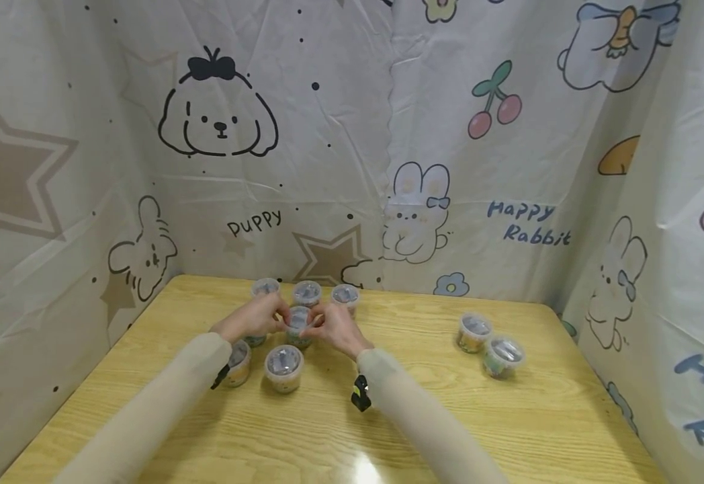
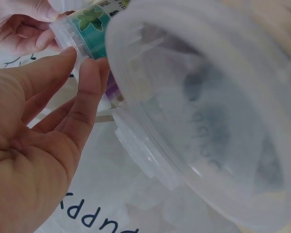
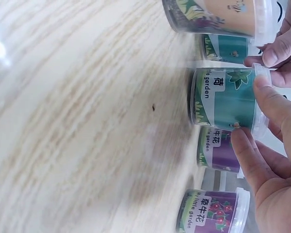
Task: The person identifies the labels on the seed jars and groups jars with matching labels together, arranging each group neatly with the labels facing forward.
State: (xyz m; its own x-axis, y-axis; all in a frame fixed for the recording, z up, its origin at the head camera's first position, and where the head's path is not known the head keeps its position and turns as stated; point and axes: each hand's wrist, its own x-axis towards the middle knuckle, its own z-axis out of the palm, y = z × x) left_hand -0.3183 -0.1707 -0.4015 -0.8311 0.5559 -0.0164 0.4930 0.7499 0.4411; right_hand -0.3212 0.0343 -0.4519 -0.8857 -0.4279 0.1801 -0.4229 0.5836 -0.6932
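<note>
A small lidded plastic cup (image 3: 233,97) with a teal label bearing a green leaf stands among similar cups on the table. My left hand (image 1: 261,316) pinches the left edge of its lid between thumb and finger. Opposite, at the lid's right edge, my right hand (image 1: 335,326) grips with its thumb and fingertips. In the left wrist view the lid's ridged rim shows between both hands. Another teal cup (image 3: 228,47) sits beside it, below my left hand. An orange-labelled cup (image 1: 283,370) stands in front, looming large and clear-lidded in the left wrist view.
Three cups form a back row, including a middle cup (image 1: 307,293) and a right one (image 1: 345,296). Another cup (image 1: 239,363) stands by the left sleeve. Farther right are an orange cup (image 1: 474,333) and a green cup (image 1: 502,357). Printed cloth (image 1: 340,168) walls the wooden table (image 1: 424,390).
</note>
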